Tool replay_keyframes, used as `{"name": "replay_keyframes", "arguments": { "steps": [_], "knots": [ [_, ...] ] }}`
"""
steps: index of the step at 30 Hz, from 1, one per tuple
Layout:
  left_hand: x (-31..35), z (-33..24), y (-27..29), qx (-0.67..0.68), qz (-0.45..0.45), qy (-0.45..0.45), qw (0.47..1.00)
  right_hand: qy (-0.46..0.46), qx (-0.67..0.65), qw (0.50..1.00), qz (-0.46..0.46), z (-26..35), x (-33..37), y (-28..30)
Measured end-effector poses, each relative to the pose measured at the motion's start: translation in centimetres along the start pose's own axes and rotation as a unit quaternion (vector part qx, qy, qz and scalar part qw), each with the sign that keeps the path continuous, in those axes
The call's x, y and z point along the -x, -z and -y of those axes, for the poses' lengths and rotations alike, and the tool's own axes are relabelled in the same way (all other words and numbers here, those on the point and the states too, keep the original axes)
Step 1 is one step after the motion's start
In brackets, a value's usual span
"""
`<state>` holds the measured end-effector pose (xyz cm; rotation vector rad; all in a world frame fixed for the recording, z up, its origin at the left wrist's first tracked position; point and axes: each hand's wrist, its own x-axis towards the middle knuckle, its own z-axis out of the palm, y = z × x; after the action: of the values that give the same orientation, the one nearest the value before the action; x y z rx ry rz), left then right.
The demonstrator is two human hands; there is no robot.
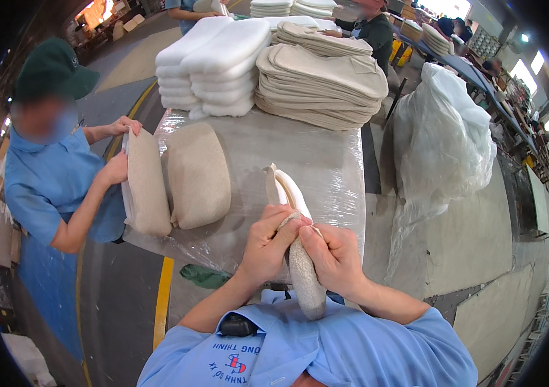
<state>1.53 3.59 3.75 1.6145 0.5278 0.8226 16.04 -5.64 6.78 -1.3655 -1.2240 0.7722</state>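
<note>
Held on edge against my blue shirt is a beige fabric cushion cover [306,284], with white padding [292,191] showing in its open side. My left hand [266,244] pinches the fabric at the opening's edge. Close beside it, my right hand [335,255] grips the same edge, thumb pressed on the cloth. The two hands nearly touch, and some fingers are hidden behind the cover. Beyond them, a filled beige cushion [200,175] lies on the plastic-wrapped table [255,148].
At left, a co-worker's hands hold another beige cushion [148,184] at the table's edge. White pads [213,68] and beige covers [319,87] are stacked at the far side. A large clear plastic bag [439,142] stands right of the table. More people work farther back.
</note>
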Motion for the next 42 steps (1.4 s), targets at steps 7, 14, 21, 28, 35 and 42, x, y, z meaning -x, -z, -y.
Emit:
{"name": "replay_keyframes", "arguments": {
  "steps": [7, 14, 21, 28, 35, 42],
  "knots": [
    [0.7, -0.8, 2.2, 0.074, 0.145, -0.012, 0.987, 0.026, -0.003, 1.000, 0.001, 0.1, 0.0, -0.3],
    [2.0, -2.6, 2.5, 0.191, 0.127, 0.145, 0.962, 0.019, -0.037, 0.999, -0.007, 0.4, -0.1, -1.8],
    [4.4, -2.7, 2.1, 0.127, 0.021, 0.047, 0.991, -0.015, -0.051, 0.999, -0.005, 0.1, -1.0, -1.8],
    [4.3, -6.2, 3.0, -0.043, -0.020, 0.132, 0.990, -0.051, -0.116, 0.992, 0.012, 0.6, -3.0, -4.2],
    [5.4, -6.7, 4.3, -0.100, -0.060, 0.125, 0.985, -0.079, -0.171, 0.980, 0.058, -0.1, -2.4, -5.9],
    [4.3, -5.0, 3.3, -0.118, -0.081, 0.035, 0.989, 0.037, -0.095, 0.995, 0.000, -0.6, -3.5, -5.1]
  ]
}}
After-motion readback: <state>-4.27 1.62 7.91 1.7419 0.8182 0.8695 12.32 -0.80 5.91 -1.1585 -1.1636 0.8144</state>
